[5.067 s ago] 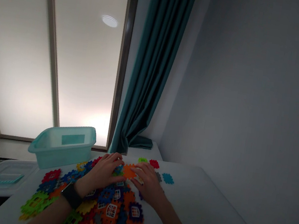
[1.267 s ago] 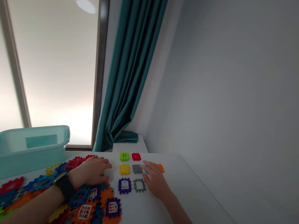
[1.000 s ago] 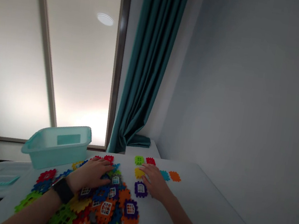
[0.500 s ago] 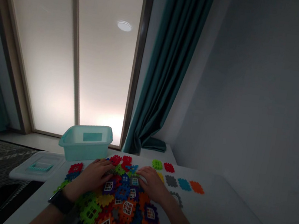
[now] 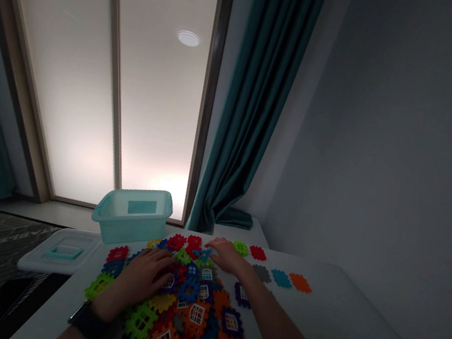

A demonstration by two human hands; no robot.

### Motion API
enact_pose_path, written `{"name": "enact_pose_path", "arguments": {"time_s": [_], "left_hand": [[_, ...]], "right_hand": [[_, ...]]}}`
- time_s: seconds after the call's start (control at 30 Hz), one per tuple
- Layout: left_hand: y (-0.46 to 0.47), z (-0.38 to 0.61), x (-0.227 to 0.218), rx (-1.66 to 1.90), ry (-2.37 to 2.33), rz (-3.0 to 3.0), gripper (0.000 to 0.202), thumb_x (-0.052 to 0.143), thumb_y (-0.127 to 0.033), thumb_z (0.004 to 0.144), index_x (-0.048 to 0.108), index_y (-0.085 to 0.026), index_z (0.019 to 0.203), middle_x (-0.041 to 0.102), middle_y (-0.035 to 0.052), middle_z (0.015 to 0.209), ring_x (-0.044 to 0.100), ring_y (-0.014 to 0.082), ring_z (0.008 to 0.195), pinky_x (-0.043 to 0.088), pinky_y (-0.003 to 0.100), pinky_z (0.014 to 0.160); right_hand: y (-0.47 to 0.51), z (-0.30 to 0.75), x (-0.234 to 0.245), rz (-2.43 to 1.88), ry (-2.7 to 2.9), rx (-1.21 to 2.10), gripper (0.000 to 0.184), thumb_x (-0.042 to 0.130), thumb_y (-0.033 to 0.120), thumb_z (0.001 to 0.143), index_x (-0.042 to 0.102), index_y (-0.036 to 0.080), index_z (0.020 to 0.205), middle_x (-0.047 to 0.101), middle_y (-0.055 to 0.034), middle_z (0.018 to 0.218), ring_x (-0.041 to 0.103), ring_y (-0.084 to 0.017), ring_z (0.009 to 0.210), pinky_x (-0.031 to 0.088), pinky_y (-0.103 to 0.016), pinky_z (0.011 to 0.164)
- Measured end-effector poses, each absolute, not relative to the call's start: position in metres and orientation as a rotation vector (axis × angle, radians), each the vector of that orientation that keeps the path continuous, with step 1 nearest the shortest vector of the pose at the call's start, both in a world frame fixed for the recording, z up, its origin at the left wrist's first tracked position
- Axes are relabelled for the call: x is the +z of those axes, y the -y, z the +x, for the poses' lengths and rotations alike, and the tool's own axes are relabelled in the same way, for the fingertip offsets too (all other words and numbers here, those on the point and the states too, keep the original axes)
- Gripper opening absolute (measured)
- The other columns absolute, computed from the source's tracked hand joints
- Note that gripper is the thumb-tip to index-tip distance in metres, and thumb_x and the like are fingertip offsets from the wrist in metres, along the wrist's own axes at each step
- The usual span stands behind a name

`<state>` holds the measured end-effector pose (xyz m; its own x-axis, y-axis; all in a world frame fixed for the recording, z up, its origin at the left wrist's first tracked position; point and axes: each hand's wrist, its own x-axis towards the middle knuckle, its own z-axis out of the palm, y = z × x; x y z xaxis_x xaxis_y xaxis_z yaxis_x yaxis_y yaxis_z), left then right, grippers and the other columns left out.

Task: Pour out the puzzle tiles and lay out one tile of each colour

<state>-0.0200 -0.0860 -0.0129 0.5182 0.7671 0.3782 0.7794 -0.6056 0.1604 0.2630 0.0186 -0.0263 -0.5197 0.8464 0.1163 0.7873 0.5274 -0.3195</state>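
A heap of colourful toothed plastic tiles (image 5: 188, 311), many with white window patterns, covers the near part of the white table (image 5: 333, 333). My left hand (image 5: 146, 276), a dark watch at its wrist, lies flat on the heap's left side with fingers spread. My right hand (image 5: 226, 254) reaches over the heap's far edge, fingers stretched out beside a green tile (image 5: 240, 247). Past it a red tile (image 5: 258, 252), a grey tile (image 5: 263, 273), a teal tile (image 5: 281, 278) and an orange tile (image 5: 299, 282) lie apart from the heap.
A translucent teal bin (image 5: 132, 215) stands at the table's far left corner. Its lid (image 5: 60, 255) lies left of the table. A teal curtain (image 5: 257, 100) hangs behind, next to a bright window (image 5: 137, 82). A grey wall (image 5: 401, 161) runs along the right.
My right hand has moved forward from the heap's middle to its far edge near the green tile. My left hand has slid slightly back on the heap. The view has hardly shifted.
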Motion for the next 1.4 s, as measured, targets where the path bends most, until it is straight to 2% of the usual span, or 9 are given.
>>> {"name": "enact_pose_path", "arguments": {"time_s": [0.17,0.4,0.67,0.93,1.1,1.27,1.4], "left_hand": [[0.083,-0.02,-0.016,-0.612,1.383,-2.713,0.031,0.057,-0.026,0.093,0.066,-0.027,0.123,0.069,0.0049,0.124,0.064,0.0289,0.113,0.051,0.045,0.094],[0.084,-0.019,-0.016,-0.594,1.397,-2.726,0.03,0.057,-0.025,0.093,0.066,-0.027,0.122,0.068,0.0041,0.125,0.063,0.028,0.114,0.05,0.044,0.096],[0.087,-0.017,-0.013,-0.567,1.402,-2.743,0.029,0.055,-0.025,0.094,0.066,-0.027,0.122,0.067,0.0043,0.125,0.062,0.0276,0.115,0.048,0.043,0.097],[0.089,-0.015,-0.011,-0.616,1.376,-2.713,0.028,0.053,-0.024,0.094,0.068,-0.027,0.117,0.068,0.0042,0.12,0.062,0.0271,0.113,0.048,0.043,0.097],[0.096,0.001,-0.011,-0.938,1.334,-2.678,0.025,0.05,-0.024,0.096,0.068,-0.025,0.112,0.07,0.0065,0.112,0.065,0.0256,0.104,0.053,0.04,0.091],[0.103,0.022,-0.019,-1.329,1.313,-2.529,0.024,0.055,-0.029,0.095,0.064,-0.025,0.117,0.07,0.0082,0.11,0.066,0.0271,0.102,0.057,0.042,0.086],[0.103,0.026,-0.022,-1.528,1.27,-2.382,0.017,0.054,-0.03,0.096,0.064,-0.023,0.108,0.067,0.0086,0.104,0.066,0.0257,0.098,0.058,0.04,0.084]], "right_hand": [[-0.032,0.264,-0.029,-1.421,2.566,0.361,0.037,0.065,0.015,0.079,0.074,0.029,0.112,0.067,-0.0055,0.127,0.06,-0.029,0.118,0.041,-0.042,0.103],[-0.03,0.267,-0.027,-1.401,2.594,0.36,0.032,0.062,0.023,0.087,0.072,0.031,0.115,0.067,-0.0039,0.126,0.06,-0.028,0.117,0.041,-0.042,0.102],[-0.019,0.266,-0.029,-1.375,2.558,0.296,0.02,0.062,0.021,0.089,0.074,0.024,0.105,0.07,-0.0062,0.117,0.064,-0.026,0.108,0.043,-0.038,0.096],[0.0,0.271,-0.022,-1.409,2.356,0.169,0.018,0.056,0.024,0.096,0.069,0.019,0.107,0.069,-0.0097,0.114,0.062,-0.026,0.11,0.043,-0.04,0.099],[0.034,0.269,-0.016,-1.37,2.211,0.071,0.017,0.052,0.028,0.099,0.065,0.02,0.107,0.066,-0.0102,0.119,0.06,-0.026,0.113,0.045,-0.042,0.099],[0.083,0.254,-0.016,-1.118,1.952,-0.224,0.013,0.053,0.028,0.099,0.064,0.023,0.103,0.068,-0.0084,0.111,0.062,-0.026,0.108,0.049,-0.044,0.096],[0.115,0.236,-0.022,-1.039,1.819,-0.337,0.011,0.055,0.025,0.098,0.064,0.025,0.104,0.068,-0.0087,0.108,0.063,-0.026,0.105,0.05,-0.044,0.094]]}}
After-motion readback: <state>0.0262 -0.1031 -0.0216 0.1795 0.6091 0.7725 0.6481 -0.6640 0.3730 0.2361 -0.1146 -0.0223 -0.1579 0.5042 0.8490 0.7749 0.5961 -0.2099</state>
